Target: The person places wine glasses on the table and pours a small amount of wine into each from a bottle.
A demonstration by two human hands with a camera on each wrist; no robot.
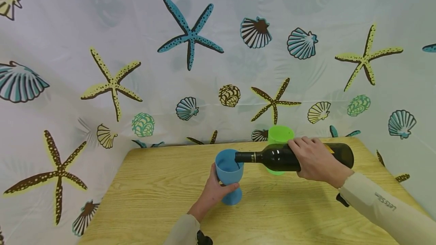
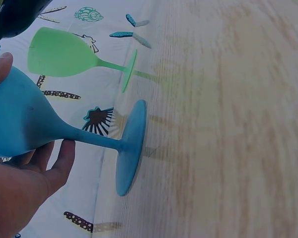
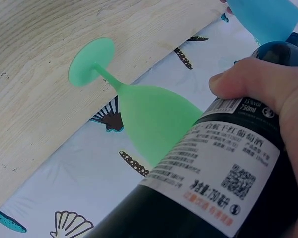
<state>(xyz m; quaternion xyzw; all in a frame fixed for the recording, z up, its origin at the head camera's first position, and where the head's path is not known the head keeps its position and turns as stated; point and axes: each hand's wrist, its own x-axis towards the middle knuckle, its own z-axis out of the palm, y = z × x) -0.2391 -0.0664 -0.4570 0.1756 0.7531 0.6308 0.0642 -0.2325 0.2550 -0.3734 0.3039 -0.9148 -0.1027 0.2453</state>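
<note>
The front goblet [image 1: 229, 177] is in the left hand [image 1: 214, 192]; to its right is the bottle [image 1: 281, 158], in the right hand [image 1: 315, 160], neck [image 1: 246, 157] at the goblet's rim [image 1: 229, 171]. The rear goblet [image 1: 281, 135] stands on the table [image 1: 153, 184] behind the bottle.

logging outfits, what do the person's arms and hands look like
The left hand and right hand are bare. Long pale beige fabric sleeves cover both forearms, the right one bearing small dark lettering. Small black objects show at both wrists.
</note>
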